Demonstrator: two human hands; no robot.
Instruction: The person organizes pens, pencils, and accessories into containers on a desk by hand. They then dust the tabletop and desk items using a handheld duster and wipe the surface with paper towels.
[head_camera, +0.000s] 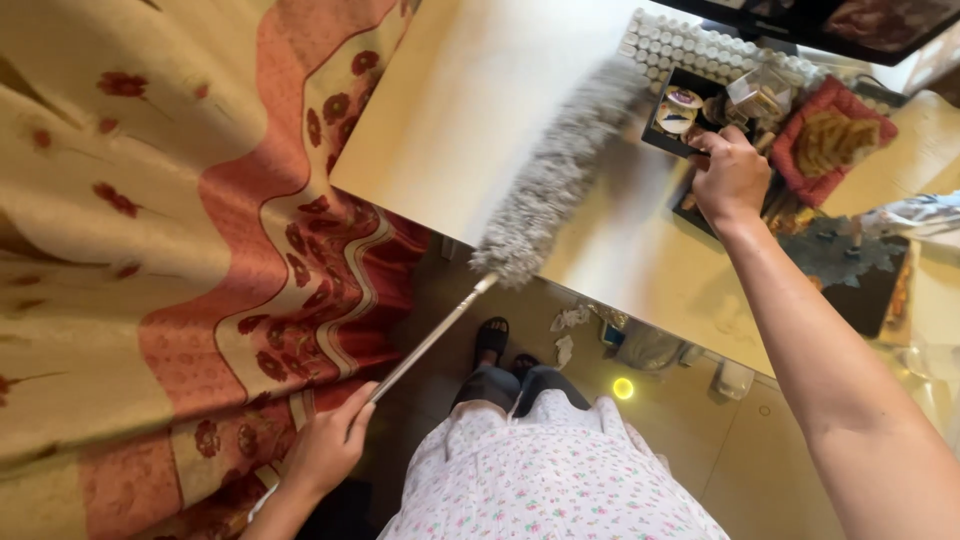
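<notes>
Cream and glossy, the bench (470, 120) runs from the upper middle of the view toward the right, with a tan curtain printed with red flowers and salmon bands (150, 250) hanging along its left side and a tiled floor below.

Across the bare part of the bench lies the long grey fluffy duster head (560, 170). Its long axis runs on a diagonal, from the lower end at the bench's near edge up and to the right toward the clutter at the far end. A thin pale metal rod (430, 340) continues the same line downward and to the left, off the bench, to the left hand (325, 450), whose fingers are wrapped shut around the rod's lower end.

The right hand (730, 180) reaches well forward over the bench with the arm stretched out. Its fingers are curled on the edge of a small black tray holding little round decorated pieces (680, 115); whether they truly grip it or only rest on it I cannot tell.

The duster's upper tip lies just left of that tray, so the right hand is far nearer to the tip than the left, which holds the far end of the handle. Beside the tray sit a white rack of small round caps (680, 45) and a red padded cushion with a tan woven piece on it (835, 135).
</notes>
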